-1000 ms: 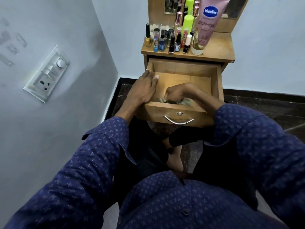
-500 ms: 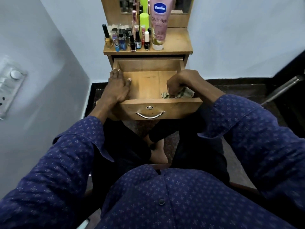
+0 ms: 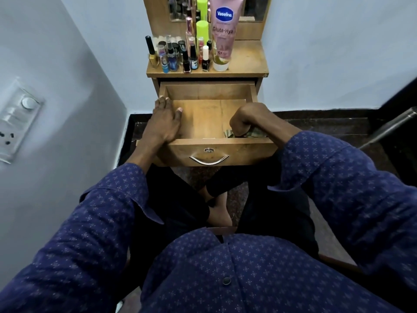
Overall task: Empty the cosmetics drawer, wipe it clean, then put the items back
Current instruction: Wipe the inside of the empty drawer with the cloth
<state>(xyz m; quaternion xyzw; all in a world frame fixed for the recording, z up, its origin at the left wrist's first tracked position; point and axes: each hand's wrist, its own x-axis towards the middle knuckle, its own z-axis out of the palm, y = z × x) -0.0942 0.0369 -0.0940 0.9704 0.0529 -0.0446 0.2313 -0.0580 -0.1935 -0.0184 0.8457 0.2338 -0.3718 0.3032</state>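
Observation:
The wooden drawer [image 3: 204,122] stands pulled out, its bottom bare except for a checked cloth [image 3: 252,133] in the near right corner. My right hand [image 3: 247,119] is curled round that cloth and presses it down against the drawer floor. My left hand [image 3: 163,123] lies flat on the drawer's left wall with straight fingers. On the table top [image 3: 246,62] above stand several small cosmetic bottles [image 3: 180,55] and a tall pink Vaseline tube [image 3: 223,32].
A wall with a switch panel [image 3: 15,118] is close on the left. A metal bar [image 3: 390,125] juts in at the right. My crossed legs and a bare foot [image 3: 220,211] sit under the drawer, on a dark floor.
My right hand has slid the cloth from the middle of the drawer's front to its near right corner. The left hand has stayed on the left wall.

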